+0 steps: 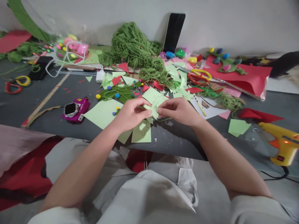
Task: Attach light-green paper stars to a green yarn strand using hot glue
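Note:
Both my hands meet over the front of a dark grey table. My left hand and my right hand each pinch a small light green paper cut-out with star-like points, held between the fingertips just above the table. Under and around it lie light green paper sheets and a cut-out offcut. A green thread trails from the cut-out toward the right.
A heap of green yarn sits at the back beside a phone leaning on the wall. Red-and-yellow scissors, red paper, a yellow glue gun at right and a magenta gadget at left lie about.

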Motion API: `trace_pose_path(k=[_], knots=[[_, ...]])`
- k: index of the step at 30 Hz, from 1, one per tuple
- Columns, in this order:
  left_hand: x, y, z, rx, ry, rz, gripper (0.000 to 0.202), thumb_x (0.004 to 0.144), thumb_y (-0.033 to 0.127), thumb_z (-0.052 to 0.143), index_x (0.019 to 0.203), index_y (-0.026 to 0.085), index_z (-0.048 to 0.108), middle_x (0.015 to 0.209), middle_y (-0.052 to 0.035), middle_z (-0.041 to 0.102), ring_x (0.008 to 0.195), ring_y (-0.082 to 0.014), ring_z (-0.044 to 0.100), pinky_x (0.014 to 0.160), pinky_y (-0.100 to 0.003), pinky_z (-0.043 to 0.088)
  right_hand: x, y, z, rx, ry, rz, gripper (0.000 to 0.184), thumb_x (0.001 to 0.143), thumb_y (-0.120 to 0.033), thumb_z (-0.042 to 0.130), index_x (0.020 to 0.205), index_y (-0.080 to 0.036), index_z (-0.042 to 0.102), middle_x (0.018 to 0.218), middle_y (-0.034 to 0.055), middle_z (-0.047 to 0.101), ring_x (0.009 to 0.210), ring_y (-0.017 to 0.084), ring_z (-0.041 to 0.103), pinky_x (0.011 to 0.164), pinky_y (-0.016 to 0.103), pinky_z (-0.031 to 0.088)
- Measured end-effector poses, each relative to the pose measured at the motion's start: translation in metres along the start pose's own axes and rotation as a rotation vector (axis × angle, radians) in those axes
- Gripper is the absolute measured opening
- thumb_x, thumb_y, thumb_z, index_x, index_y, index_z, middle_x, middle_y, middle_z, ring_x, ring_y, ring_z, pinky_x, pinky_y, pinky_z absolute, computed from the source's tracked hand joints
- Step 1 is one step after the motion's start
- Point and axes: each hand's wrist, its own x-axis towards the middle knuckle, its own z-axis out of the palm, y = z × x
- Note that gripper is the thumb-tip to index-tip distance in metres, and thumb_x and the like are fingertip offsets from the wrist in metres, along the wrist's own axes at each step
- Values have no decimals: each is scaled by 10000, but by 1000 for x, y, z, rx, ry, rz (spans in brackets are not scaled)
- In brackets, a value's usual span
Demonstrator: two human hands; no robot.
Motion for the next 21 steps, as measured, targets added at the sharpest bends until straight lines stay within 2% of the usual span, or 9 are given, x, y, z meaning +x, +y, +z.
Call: trace_pose_path(k=[4,9,13,14,16,18,19,21], knots=[[-1,1,4,54,20,21,195,850,358,704,953,194,678,849,-39,728,760,-211,716,670,-304,550,-6,4,-5,-68,81,-19,338,792,-520,792,803,-184,766,723,58,758,645,180,667,605,309,536],[-4,2,3,230,198,146,168,870,344,680,956,200,690,950,-59,751,779,-192,695,694,-299,559,-9,7,-12,-219,249,-103,306,891,-479,699,811,-187,747,734,45,747,635,162,627,608,300,498],[-3,-1,3,138,174,103,205,853,377,717,961,205,692,899,-43,740,771,-188,696,698,-301,564,-11,6,-9,-298,263,-117,410,963,-481,600,693,-188,694,667,43,699,607,154,585,594,299,473],[-3,-2,3,97,155,80,221,846,385,729,966,203,693,873,-39,735,762,-189,697,691,-302,565,-11,6,-9,-320,267,-155,373,971,-453,589,741,-189,716,734,53,722,658,164,610,619,302,486],[-2,-4,4,33,130,39,243,836,392,744,975,199,694,842,-35,727,747,-193,701,673,-304,565,-12,6,-7,-332,255,-259,257,977,-373,570,995,-204,763,993,79,760,846,195,666,712,319,522],[-2,-4,5,-8,120,15,250,829,383,755,985,199,695,831,-33,726,742,-196,707,671,-307,568,-13,6,-5,-288,211,-310,314,974,-331,564,1232,-230,713,1197,91,729,1010,216,674,801,339,542],[-2,-4,6,-25,116,11,250,825,377,759,989,199,694,830,-33,726,745,-198,712,679,-310,572,-13,6,-3,-257,189,-294,336,967,-342,584,1263,-232,699,1201,92,729,1016,218,678,815,342,546],[-2,-3,7,-47,101,9,248,820,370,762,986,198,693,830,-32,725,753,-201,715,691,-313,575,-14,7,1,-198,175,-226,318,918,-402,679,1169,-214,731,1042,78,760,888,205,683,769,332,546]])
